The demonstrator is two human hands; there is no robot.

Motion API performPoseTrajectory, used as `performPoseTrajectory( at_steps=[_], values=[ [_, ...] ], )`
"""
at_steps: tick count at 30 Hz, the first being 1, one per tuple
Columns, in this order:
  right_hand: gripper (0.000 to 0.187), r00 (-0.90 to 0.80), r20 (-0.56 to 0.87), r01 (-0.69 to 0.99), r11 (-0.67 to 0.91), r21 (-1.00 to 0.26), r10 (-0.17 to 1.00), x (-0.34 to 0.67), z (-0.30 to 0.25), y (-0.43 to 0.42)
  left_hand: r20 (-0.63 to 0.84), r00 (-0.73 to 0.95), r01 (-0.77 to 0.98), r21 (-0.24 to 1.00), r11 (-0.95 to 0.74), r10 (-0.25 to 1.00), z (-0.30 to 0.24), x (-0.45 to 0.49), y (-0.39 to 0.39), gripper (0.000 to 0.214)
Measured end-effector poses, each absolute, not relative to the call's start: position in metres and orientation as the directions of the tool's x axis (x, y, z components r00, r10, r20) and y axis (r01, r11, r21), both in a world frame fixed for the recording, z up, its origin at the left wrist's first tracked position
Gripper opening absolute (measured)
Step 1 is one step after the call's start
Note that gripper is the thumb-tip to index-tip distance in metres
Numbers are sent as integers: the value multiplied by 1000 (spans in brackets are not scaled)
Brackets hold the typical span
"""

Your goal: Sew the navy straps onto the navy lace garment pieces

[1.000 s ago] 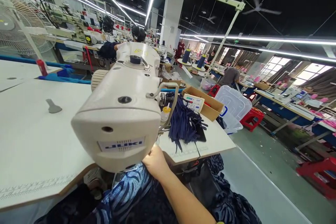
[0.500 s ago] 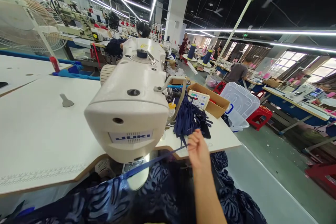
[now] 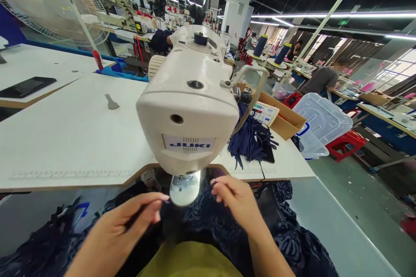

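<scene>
In front of the sewing machine [image 3: 188, 117], both of my hands are pinched at either side of the round free-arm end [image 3: 184, 191]. My left hand [image 3: 130, 220] has thumb and forefinger together at its left edge, with a tiny dark bit at the tips. My right hand [image 3: 235, 199] pinches a short dark end, seemingly of a navy strap, to the right. Most of whatever the fingers hold is hidden or too small to see. Dark patterned fabric [image 3: 208, 216] hangs below the machine, over my lap.
A bundle of navy straps [image 3: 248, 138] lies right of the machine, by a control panel [image 3: 264, 112] and a cardboard box [image 3: 286, 117]. A flat metal piece [image 3: 111, 103] rests on the white table [image 3: 74, 138]. A clear plastic bin [image 3: 321, 117] stands farther right.
My left hand has come into view at the lower left. My right hand has moved left and down, away from the strap bundle. The strap stretched across the free arm no longer shows.
</scene>
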State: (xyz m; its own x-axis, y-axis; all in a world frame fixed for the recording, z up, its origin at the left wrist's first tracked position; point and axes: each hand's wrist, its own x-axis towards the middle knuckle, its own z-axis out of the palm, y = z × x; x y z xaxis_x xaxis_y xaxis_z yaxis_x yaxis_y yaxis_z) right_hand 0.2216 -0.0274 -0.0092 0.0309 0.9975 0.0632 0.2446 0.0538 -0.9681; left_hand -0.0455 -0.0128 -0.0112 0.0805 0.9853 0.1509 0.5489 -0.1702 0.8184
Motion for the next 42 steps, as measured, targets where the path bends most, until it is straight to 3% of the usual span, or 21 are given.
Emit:
performPoseTrajectory(
  at_steps=[3, 6, 10, 14, 18, 23, 27, 31, 33, 37, 42],
  values=[
    [13, -71, 100, 347, 118, -930, 992, 194, -3, -35, 71, 298, 422, 885, -198, 952, 0, -10, -17, 28],
    [11, -115, 113, 396, 150, -906, 987, 187, 0, -39, 49, 340, 375, 909, -183, 939, 4, 4, -17, 26],
    [12, -144, 100, 408, 151, -900, 985, 187, -2, -42, 86, 334, 458, 856, -241, 939, 1, 5, -18, 19],
    [15, -150, 33, 253, 70, -965, 988, 184, -8, -44, 184, 263, 544, 782, -303, 947, -3, 6, -21, 18],
    [16, -194, -37, 47, -28, -998, 980, 181, -15, -44, 212, 355, 537, 750, -385, 910, -3, 3, -24, 16],
    [17, -195, -42, 1, -42, -999, 980, 178, -18, -47, 349, 432, 524, 653, -546, 832, -11, -5, -27, 12],
    [22, -217, -43, -43, -53, -998, 975, 175, -17, -47, 506, 487, 512, 495, -702, 712, -24, -11, -27, 25],
    [32, -349, -157, -170, -227, -959, 924, 175, -18, -46, 546, 525, 464, 460, -757, 653, -29, -14, -28, 38],
    [30, -361, -156, -71, -194, -978, 920, 177, -18, -47, 590, 511, 450, 436, -779, 625, -26, -13, -29, 40],
    [22, -287, 22, 301, 112, -947, 958, 181, -7, -49, 628, 484, 473, 399, -786, 610, -21, -10, -29, 38],
    [28, -376, -3, 508, 203, -837, 927, 181, 2, -48, 627, 496, 470, 388, -793, 601, -26, -10, -30, 38]
  ],
)
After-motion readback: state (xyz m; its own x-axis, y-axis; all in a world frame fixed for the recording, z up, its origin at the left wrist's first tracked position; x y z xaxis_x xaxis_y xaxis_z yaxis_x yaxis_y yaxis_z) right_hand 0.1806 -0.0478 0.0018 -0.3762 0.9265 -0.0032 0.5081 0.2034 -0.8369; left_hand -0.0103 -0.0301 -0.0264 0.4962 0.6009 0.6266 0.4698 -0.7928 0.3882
